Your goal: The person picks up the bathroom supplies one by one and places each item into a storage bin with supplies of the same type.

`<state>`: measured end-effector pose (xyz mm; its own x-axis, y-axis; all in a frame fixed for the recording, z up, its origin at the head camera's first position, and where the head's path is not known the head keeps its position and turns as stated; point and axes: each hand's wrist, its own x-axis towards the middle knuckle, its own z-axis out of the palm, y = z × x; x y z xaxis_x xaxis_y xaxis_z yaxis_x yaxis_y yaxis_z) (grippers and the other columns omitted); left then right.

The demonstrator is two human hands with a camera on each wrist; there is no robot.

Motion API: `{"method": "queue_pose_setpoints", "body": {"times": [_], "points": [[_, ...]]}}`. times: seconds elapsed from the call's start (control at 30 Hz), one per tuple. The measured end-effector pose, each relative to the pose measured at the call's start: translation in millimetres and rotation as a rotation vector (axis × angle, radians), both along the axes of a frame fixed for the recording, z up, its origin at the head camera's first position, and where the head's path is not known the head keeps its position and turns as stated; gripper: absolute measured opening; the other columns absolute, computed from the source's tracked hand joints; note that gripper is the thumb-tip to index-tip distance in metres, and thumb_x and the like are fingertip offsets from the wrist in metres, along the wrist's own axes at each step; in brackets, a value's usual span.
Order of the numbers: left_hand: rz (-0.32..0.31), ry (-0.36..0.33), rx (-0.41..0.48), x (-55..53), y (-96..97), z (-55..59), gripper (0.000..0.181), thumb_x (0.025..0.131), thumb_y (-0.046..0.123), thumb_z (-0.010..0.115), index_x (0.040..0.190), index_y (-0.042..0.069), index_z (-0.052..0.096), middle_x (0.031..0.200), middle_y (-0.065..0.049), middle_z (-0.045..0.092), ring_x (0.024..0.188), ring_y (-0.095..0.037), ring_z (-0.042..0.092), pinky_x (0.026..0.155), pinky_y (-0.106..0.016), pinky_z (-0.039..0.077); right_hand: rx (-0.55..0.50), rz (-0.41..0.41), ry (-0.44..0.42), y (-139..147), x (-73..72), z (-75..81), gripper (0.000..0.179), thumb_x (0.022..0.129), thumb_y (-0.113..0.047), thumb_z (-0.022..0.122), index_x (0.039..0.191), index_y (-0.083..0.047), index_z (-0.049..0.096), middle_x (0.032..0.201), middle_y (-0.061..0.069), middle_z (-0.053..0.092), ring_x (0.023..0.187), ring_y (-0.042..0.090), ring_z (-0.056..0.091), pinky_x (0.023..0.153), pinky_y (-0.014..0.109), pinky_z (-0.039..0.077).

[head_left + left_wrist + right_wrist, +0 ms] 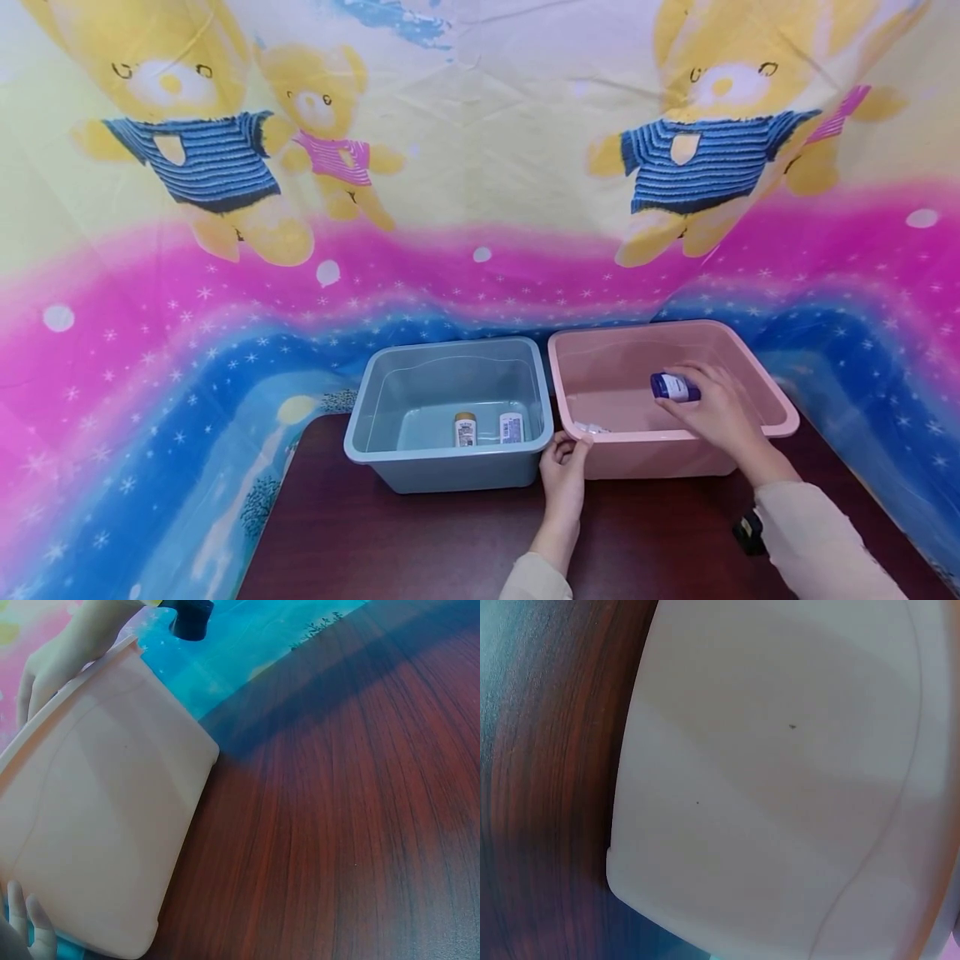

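In the head view, my right hand (717, 410) pinches a small dark-blue bottle with a white label (675, 387) between thumb and fingers, over the inside of the pink plastic bin (667, 457). The bottle lies tilted on its side in the grip. My left hand (564, 475) holds the near left corner of the pink bin, its thumb at the rim. In the left wrist view, the left fingers (41, 930) lie against the bin's outer wall (97, 810). A small white item (592, 428) shows inside the pink bin, partly hidden by the near rim.
A blue-grey bin (465, 472) stands left of the pink one, close beside it. Inside are a white bottle with a gold cap (465, 429) and a white bottle with a purple label (512, 427). Both bins stand on a dark wood table (420, 542) before a printed cloth (480, 167).
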<state>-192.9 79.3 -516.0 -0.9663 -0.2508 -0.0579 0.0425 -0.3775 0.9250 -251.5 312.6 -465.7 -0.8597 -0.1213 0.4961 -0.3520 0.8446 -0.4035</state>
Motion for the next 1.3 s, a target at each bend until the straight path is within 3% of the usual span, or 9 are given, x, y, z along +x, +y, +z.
{"method": "queue_pose_setpoints", "body": {"times": [0.47, 0.67, 1.07, 1.3], "points": [[-0.012, -0.014, -0.029, -1.9, -0.7, -3.0, 0.024, 0.081, 0.013, 0.074, 0.097, 0.002, 0.061, 0.085, -0.001, 0.06, 0.077, -0.011, 0.054, 0.071, -0.02, 0.046, 0.022, 0.058, 0.003, 7, -12.2, -1.3, 0.051, 0.073, -0.018, 0.087, 0.116, 0.0, 0.067, 0.118, 0.025, 0.058, 0.108, 0.046, 0.049, 0.081, 0.06, 0.042], [-0.012, -0.032, -0.023, -1.9, -1.4, -3.3, 0.022, 0.08, 0.012, 0.074, 0.097, 0.004, 0.062, 0.085, -0.002, 0.059, 0.078, -0.013, 0.053, 0.07, -0.02, 0.046, 0.017, 0.049, -0.05, 9, -14.4, 1.6, 0.051, 0.076, -0.022, 0.085, 0.118, -0.001, 0.067, 0.122, 0.027, 0.058, 0.111, 0.046, 0.049, 0.081, 0.06, 0.043], [-0.001, 0.0, -0.015, -0.8, -1.0, -2.7, 0.022, 0.08, 0.01, 0.074, 0.097, 0.001, 0.061, 0.083, -0.001, 0.059, 0.076, -0.012, 0.053, 0.069, -0.02, 0.045, 0.031, 0.065, -0.15, 16, -20.1, 5.5, 0.05, 0.08, -0.026, 0.083, 0.12, -0.001, 0.066, 0.125, 0.027, 0.055, 0.111, 0.044, 0.049, 0.079, 0.056, 0.045], [0.003, 0.012, 0.0, 0.1, -0.1, -1.6, 0.021, 0.081, 0.009, 0.073, 0.097, 0.0, 0.061, 0.082, 0.0, 0.058, 0.075, -0.012, 0.052, 0.068, -0.019, 0.044, 0.026, 0.088, -0.127, 23, -26.4, 1.7, 0.047, 0.077, -0.023, 0.086, 0.114, -0.001, 0.069, 0.118, 0.025, 0.058, 0.103, 0.039, 0.053, 0.076, 0.05, 0.046]]}}
